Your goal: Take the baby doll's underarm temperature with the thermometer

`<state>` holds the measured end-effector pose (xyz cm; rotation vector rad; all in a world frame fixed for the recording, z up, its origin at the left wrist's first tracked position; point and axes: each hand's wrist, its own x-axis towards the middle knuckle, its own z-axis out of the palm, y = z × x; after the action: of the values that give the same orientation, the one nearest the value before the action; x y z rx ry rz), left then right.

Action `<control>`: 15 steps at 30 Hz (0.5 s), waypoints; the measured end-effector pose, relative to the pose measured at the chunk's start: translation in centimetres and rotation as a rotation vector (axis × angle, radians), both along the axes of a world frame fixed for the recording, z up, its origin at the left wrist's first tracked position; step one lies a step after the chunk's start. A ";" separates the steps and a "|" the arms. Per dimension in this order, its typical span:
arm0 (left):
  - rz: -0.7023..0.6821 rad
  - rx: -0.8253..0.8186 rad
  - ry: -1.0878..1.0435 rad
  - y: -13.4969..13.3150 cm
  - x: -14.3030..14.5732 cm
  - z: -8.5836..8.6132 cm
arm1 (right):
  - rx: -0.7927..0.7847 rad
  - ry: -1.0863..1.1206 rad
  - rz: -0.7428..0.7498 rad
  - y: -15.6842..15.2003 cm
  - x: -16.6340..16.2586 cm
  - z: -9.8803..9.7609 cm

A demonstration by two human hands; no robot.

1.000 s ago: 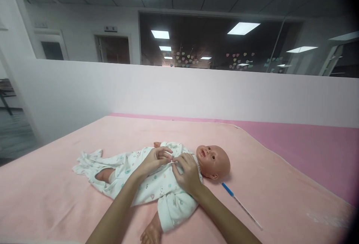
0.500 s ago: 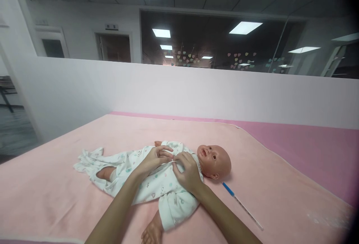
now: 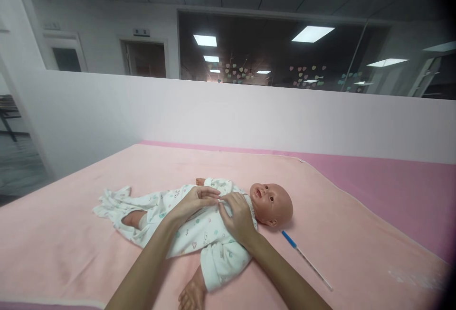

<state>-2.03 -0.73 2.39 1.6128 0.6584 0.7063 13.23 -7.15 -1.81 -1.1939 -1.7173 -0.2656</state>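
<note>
A baby doll [image 3: 272, 204] lies on its back on a pink blanket [image 3: 338, 234], head to the right. It wears a white printed sleepsuit [image 3: 199, 234]. My left hand [image 3: 192, 203] and my right hand [image 3: 238, 220] meet over the doll's chest. Both pinch the front edges of the sleepsuit near the collar, fingertips almost touching. The doll's bare hand [image 3: 190, 295] sticks out of the near sleeve.
A thin thermometer with a blue end [image 3: 306, 261] lies on the blanket to the right of the doll's head. A darker pink sheet [image 3: 399, 191] covers the far right. A white partition wall [image 3: 228, 115] stands behind the bed.
My hands stay at the doll's chest with only small finger shifts. The view has drifted slightly.
</note>
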 end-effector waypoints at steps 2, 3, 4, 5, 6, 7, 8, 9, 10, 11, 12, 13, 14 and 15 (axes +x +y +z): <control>-0.048 0.004 0.000 0.0 -0.1 0.0 | -0.004 -0.003 -0.006 0.0 0.0 0.0; -0.054 0.007 0.000 0.0 -0.1 0.0 | -0.006 -0.006 -0.012 0.0 0.0 0.0; -0.049 0.009 0.000 0.0 -0.1 0.0 | -0.009 -0.009 -0.018 0.0 0.0 -0.1; -0.040 0.009 -0.002 0.0 -0.1 0.0 | -0.012 -0.011 -0.021 0.1 0.0 -0.1; -0.031 0.004 -0.004 0.0 -0.1 0.0 | -0.014 -0.012 -0.022 0.1 0.0 -0.1; -0.026 -0.004 -0.005 0.1 -0.1 0.0 | -0.016 -0.011 -0.020 0.1 0.0 -0.2; -0.022 -0.012 -0.005 0.1 -0.1 0.0 | -0.019 -0.010 -0.015 0.1 0.0 -0.2; -0.020 -0.020 -0.005 0.1 -0.1 0.0 | -0.021 -0.007 -0.010 0.1 0.0 -0.2; -0.019 -0.028 -0.004 0.1 -0.1 0.0 | -0.022 -0.005 -0.005 0.1 0.1 -0.2; -0.020 -0.034 -0.004 0.1 -0.1 0.0 | -0.022 -0.003 -0.001 0.1 0.1 -0.1; -0.022 -0.038 -0.003 0.1 -0.1 0.0 | -0.020 -0.002 0.002 0.1 0.1 -0.1; -0.028 -0.042 -0.005 0.1 -0.1 0.0 | -0.016 -0.001 0.002 0.0 0.1 0.0; -0.037 -0.044 -0.009 0.1 -0.1 0.0 | -0.012 -0.001 -0.001 0.0 0.2 0.0; -0.048 -0.046 -0.016 0.0 -0.1 0.1 | -0.009 0.000 -0.005 0.0 0.2 0.0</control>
<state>-2.10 -0.71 2.47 1.5738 0.6185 0.6640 13.39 -7.15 -1.79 -1.2052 -1.7174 -0.2617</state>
